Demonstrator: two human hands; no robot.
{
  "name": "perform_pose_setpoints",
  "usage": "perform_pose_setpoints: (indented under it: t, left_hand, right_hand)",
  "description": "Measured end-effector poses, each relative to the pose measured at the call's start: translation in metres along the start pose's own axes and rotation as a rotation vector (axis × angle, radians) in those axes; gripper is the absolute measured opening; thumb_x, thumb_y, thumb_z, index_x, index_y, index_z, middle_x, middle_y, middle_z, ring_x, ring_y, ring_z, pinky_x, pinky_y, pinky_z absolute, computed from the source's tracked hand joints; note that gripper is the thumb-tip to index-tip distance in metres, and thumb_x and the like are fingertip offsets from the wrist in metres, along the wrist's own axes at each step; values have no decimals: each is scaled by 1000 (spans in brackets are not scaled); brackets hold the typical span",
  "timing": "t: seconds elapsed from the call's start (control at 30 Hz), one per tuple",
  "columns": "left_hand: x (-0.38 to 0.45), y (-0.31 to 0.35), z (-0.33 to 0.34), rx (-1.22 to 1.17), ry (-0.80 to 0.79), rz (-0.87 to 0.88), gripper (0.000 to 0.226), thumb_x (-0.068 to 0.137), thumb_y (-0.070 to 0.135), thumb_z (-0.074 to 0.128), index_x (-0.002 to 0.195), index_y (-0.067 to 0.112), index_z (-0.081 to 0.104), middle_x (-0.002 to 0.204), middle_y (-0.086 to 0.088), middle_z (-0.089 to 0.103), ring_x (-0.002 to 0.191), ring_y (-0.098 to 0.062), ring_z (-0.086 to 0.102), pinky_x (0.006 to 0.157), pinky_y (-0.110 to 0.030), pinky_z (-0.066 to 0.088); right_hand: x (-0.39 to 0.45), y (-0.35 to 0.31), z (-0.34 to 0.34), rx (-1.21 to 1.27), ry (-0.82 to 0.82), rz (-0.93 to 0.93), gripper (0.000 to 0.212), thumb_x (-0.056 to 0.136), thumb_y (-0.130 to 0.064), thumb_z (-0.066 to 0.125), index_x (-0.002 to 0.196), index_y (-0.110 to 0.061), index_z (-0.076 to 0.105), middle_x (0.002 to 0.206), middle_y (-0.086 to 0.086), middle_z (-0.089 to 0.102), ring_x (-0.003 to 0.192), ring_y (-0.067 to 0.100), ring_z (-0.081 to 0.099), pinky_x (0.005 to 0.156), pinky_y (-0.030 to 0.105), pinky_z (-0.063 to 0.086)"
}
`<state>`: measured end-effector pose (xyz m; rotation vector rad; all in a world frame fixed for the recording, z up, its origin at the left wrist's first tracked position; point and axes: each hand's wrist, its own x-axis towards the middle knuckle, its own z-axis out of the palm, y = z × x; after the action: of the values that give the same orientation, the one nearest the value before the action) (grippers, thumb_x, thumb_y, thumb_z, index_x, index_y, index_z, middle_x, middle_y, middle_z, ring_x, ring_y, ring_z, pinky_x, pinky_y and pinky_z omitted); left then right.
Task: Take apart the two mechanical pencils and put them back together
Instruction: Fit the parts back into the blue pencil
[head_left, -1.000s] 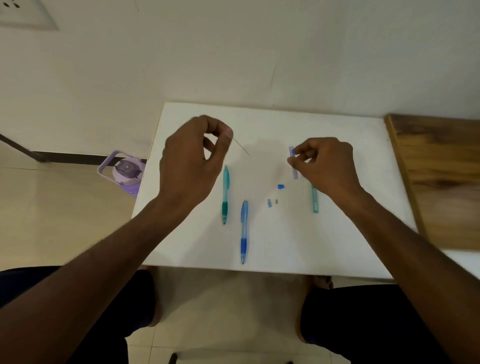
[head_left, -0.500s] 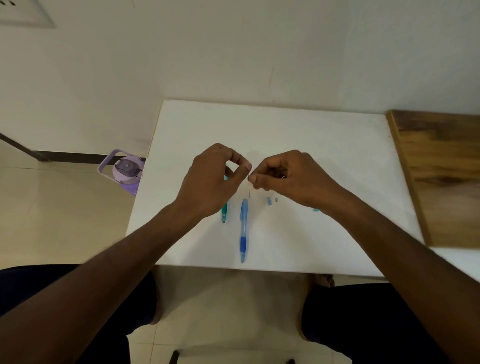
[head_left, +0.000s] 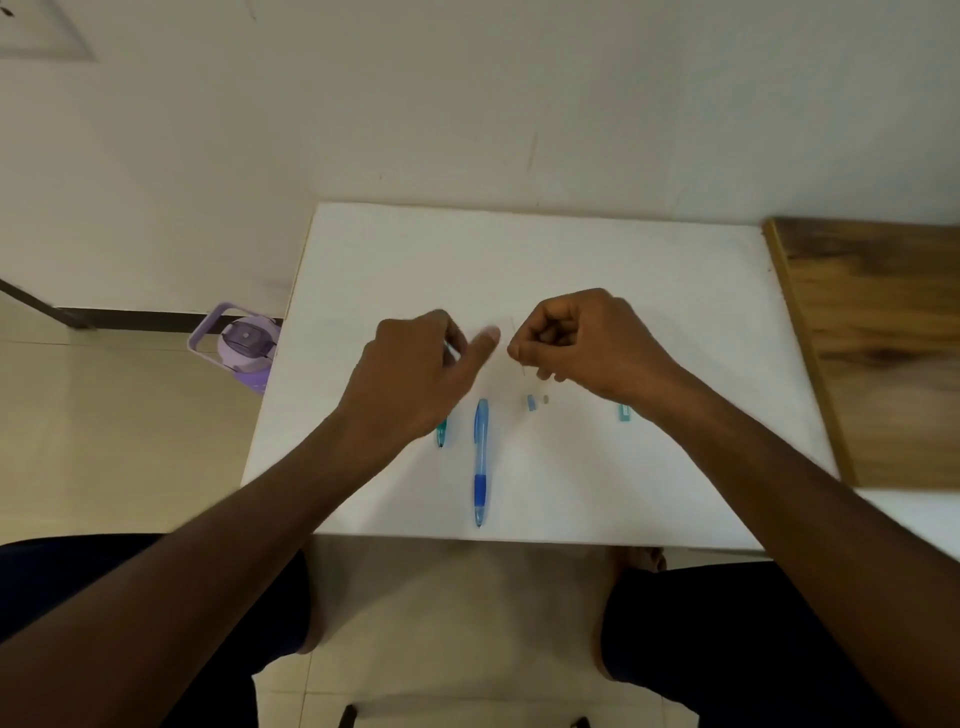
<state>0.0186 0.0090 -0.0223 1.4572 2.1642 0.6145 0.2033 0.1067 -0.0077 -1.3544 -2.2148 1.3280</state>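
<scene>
1. The two hands are drawing apart after meeting fingertip to fingertip half a second ago, and the thin grey pencil lead (head_left: 519, 353) is now staying with the right hand alone.
2. The right hand (head_left: 587, 345) is hovering over the middle of the white rectangular table (head_left: 675, 270), fingers curled tight, pinching the lead between thumb and forefinger; the lead is standing nearly upright, poking out above and below the fingertips.
3. The left hand (head_left: 415, 374) is hanging just to the left, thumb stretched out toward the right hand, the other fingers loosely bent; it is blurred, and it is holding nothing that can be made out.
4. The translucent blue mechanical pencil with a dark blue grip (head_left: 480, 462) is lying on the table, lengthwise toward the person, just below the gap between the hands.
5. The teal mechanical pencil (head_left: 442, 434) is lying left of it, mostly hidden under the left hand, only its near tip showing.
6. Two small loose parts (head_left: 536, 402), one blue and one grey, are sitting side by side below the right hand.
7. A teal tube piece (head_left: 624, 413) is peeking out beside the right wrist.
8. A lilac water bottle with a handle (head_left: 244, 345) is standing on the floor left of the table; a brown wooden surface (head_left: 883, 338) is adjoining the table on the right.
</scene>
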Motion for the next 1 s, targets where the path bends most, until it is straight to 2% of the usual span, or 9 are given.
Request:
perform_pose_setpoints:
  t: [0.1,0.17,0.27,0.47,0.57,0.67,0.77,0.87,1.0]
  left_hand:
    - [-11,3,17,335,-153,13,59,85,78,63,88,19,65,78,5,63,70,-11,62,67,-29,53]
    - [-19,10,30,436,-234,-7,61,84,79,62,93,19,60,82,4,61,74,-12,62,70,-27,52]
    - [-24,16,39,466,-299,-11,53,89,72,63,97,21,53,74,6,51,71,-14,60,72,-25,49]
    - [-23,17,28,269,-295,25,35,96,55,67,93,21,60,73,8,61,64,-15,63,71,-23,54]
    - [-18,15,12,13,-140,184,22,99,42,67,98,20,66,79,9,76,66,-10,72,74,-28,63]
    - [-12,11,0,-139,-16,246,14,98,37,70,103,24,66,82,15,76,78,3,72,74,-13,57]
    - [-7,9,-2,-182,10,236,13,98,38,72,101,33,61,80,22,70,87,13,66,76,-3,50]
    - [-8,9,0,-192,13,248,14,98,39,72,101,35,60,81,22,69,88,12,66,77,-6,51]
    - [-9,9,1,-190,29,284,14,98,38,72,101,36,59,79,25,66,91,12,64,79,-3,48]
  right_hand:
    - [1,1,-7,119,90,10,3,91,-23,81,90,-20,80,79,-5,80,69,10,77,66,21,61]
    - [2,-1,-6,160,98,14,2,93,-20,79,94,-19,79,82,-5,81,72,12,78,70,25,63]
    - [1,-4,-3,214,85,13,7,95,-20,76,100,-16,79,87,-2,82,76,16,79,76,32,66]
    - [0,-7,-5,358,97,56,12,98,-24,74,101,-13,77,90,3,83,78,23,79,83,41,66]
    - [-1,-8,-7,429,129,53,12,98,-23,73,101,-12,76,90,5,83,78,23,78,83,42,66]
    - [-3,-10,-7,508,180,36,15,99,-22,72,103,-7,74,90,6,83,76,22,77,78,38,65]
    - [-4,-14,-6,582,184,19,16,100,-21,71,103,-5,72,92,9,82,73,21,75,74,33,63]
    - [-4,-17,-5,588,180,-9,14,100,-20,70,102,-7,72,94,11,82,75,22,75,74,32,63]
    - [-6,-17,-4,587,182,-27,13,100,-20,70,101,-7,72,93,12,82,73,22,75,73,32,63]
